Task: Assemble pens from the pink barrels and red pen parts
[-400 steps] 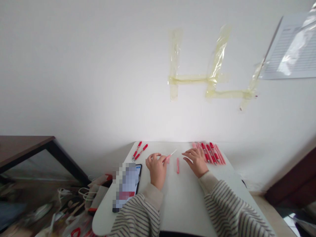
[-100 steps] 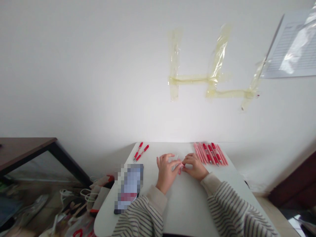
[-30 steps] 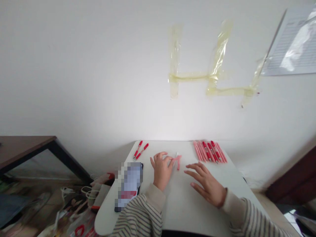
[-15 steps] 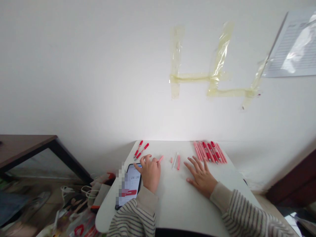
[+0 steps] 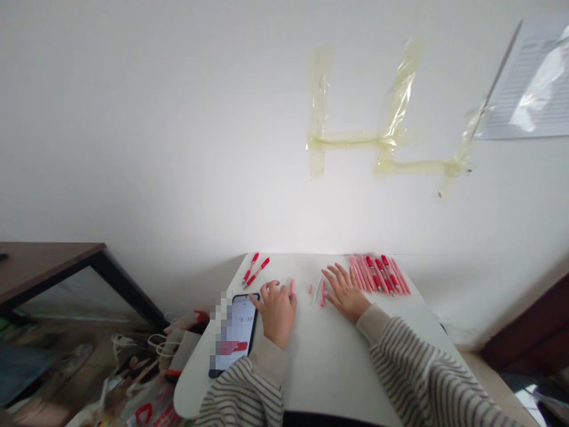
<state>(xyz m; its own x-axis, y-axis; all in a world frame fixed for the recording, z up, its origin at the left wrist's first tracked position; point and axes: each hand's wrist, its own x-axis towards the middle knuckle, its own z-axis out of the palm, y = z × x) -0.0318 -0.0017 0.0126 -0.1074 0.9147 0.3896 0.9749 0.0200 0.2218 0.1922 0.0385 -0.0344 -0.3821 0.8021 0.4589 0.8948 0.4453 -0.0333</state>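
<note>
My left hand [image 5: 276,308] rests at the top edge of a black phone [image 5: 237,332], its forefinger reaching to the lit screen. The other fingers are curled round a short pink pen part [image 5: 292,286] that sticks up from them. Spread flat on the white table [image 5: 329,367], my right hand [image 5: 344,290] holds nothing. Its fingertips lie beside a loose pink barrel [image 5: 322,292], a clear refill [image 5: 317,289] and a small pink piece [image 5: 310,289]. Just right of that hand is a row of several pink and red pens [image 5: 377,274].
Two red pens [image 5: 254,268] lie at the table's far left corner, near the wall. A dark wooden desk [image 5: 44,267] stands to the left, with bags and cables [image 5: 146,367] on the floor below it. Yellowed tape [image 5: 382,142] and a sheet of paper [image 5: 528,89] hang on the wall.
My left hand went from the loose parts to the phone, taking a pink piece along. My right hand slid forward to the loose parts and lies flat there.
</note>
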